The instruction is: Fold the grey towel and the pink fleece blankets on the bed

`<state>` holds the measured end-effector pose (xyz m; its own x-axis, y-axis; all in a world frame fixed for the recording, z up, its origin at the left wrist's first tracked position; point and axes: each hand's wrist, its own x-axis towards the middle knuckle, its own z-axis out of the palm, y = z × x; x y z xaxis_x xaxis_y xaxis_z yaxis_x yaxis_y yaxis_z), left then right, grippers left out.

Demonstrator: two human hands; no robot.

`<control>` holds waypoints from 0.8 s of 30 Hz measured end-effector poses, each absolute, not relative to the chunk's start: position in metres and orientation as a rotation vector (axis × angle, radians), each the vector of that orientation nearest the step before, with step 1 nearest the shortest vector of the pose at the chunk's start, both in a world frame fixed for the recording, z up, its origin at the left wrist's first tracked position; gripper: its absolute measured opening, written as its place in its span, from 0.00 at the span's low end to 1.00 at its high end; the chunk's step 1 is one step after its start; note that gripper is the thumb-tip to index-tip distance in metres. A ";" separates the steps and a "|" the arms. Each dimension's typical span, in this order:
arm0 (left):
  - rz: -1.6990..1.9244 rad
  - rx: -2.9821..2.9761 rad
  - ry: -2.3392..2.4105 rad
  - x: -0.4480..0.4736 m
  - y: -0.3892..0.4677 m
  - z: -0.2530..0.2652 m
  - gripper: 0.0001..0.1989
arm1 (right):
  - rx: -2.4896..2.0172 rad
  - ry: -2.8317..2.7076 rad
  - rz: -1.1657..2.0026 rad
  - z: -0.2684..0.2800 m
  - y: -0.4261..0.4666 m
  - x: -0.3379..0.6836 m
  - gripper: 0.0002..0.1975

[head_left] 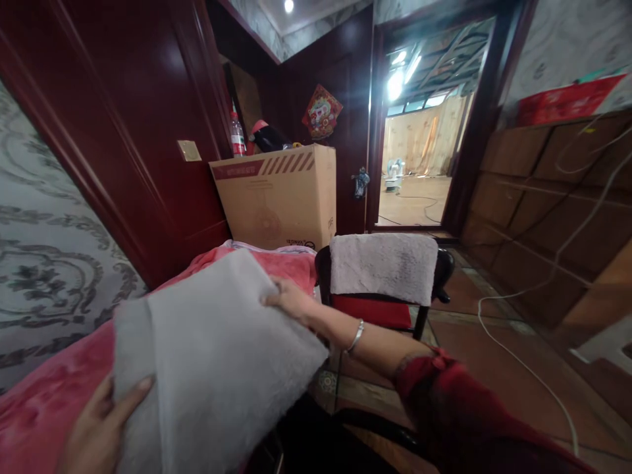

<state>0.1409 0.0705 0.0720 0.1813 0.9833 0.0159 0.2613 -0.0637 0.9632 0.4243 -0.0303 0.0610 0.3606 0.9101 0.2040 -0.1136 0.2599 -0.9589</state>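
Note:
Between my two hands is a folded piece of light grey, fluffy cloth [217, 355], held at a slant above a pink blanket [49, 388]. My left hand [101, 421] grips its lower left edge, with the thumb lying on top and the other fingers partly hidden behind. At the upper right edge, my right hand [291, 299] pinches the cloth, thumb on the near face and fingers at the far side. A similar pale grey cloth [382, 266] hangs over the back of a black chair [323, 270] with a red seat, just beyond my right hand.
A large cardboard box [276, 191] stands behind the blanket, with a bottle [237, 135] on top. Brown boxes [523, 197] are stacked along the right wall. A white cable [513, 355] runs across the tiled floor. An open doorway [415, 145] lies ahead.

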 end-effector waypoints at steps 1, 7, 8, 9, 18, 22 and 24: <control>0.970 1.471 1.149 0.164 0.069 0.078 0.24 | -1.081 -0.903 0.797 0.069 -0.048 0.441 0.24; 0.858 1.471 0.548 0.317 0.060 0.118 0.33 | -1.182 -0.738 0.414 0.114 -0.151 0.529 0.26; 0.818 1.477 0.467 0.342 0.059 0.122 0.32 | -1.202 -0.720 0.353 0.120 -0.166 0.543 0.25; 0.768 1.484 0.399 0.367 0.057 0.125 0.32 | -1.224 -0.695 0.305 0.126 -0.180 0.556 0.25; 0.558 1.584 0.186 0.542 0.038 0.146 0.31 | -1.379 -0.439 0.019 0.133 -0.254 0.641 0.21; 0.615 1.656 0.249 0.584 0.028 0.140 0.33 | -1.405 -0.365 -0.039 0.115 -0.263 0.661 0.23; 0.642 1.660 0.286 0.597 0.026 0.127 0.33 | -1.445 -0.316 -0.021 0.104 -0.267 0.671 0.22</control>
<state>0.5969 0.0255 0.1272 0.8130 0.5263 0.2491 -0.1674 -0.1985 0.9657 0.6707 -0.2668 0.1043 0.9584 0.1749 0.2254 0.2038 0.1330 -0.9699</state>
